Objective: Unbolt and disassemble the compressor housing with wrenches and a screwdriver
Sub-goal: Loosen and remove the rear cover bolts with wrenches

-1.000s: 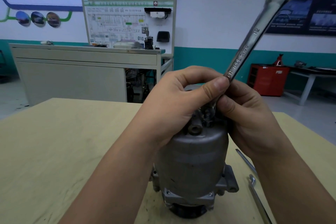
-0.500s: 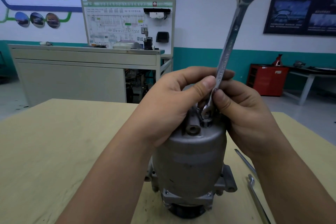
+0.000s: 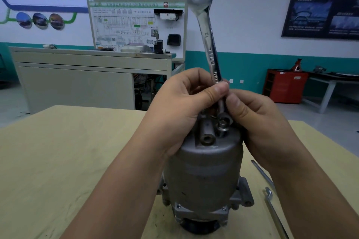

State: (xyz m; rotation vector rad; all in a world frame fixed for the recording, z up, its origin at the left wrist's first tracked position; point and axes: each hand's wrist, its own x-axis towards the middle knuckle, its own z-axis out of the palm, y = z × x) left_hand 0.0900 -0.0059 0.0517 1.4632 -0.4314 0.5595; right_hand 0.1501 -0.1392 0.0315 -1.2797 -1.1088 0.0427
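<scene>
Compressor [image 3: 204, 176] stands upright on the table [image 3: 68, 161], directly before me. My left hand [image 3: 184, 110] and right hand [image 3: 258, 122] are together at its top, both pinching the lower shank of the wrench [image 3: 208, 44]. Its ring end sits on the top bolt [image 3: 223, 124]. In the last second the wrench swung from leaning right to near upright. Judgement: bolt turning, not yet out.

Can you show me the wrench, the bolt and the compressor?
wrench [image 3: 208, 44]: head view, middle of its shaft.
bolt [image 3: 223, 124]: head view, its shiny head.
compressor [image 3: 204, 176]: head view, its round grey side.
</scene>
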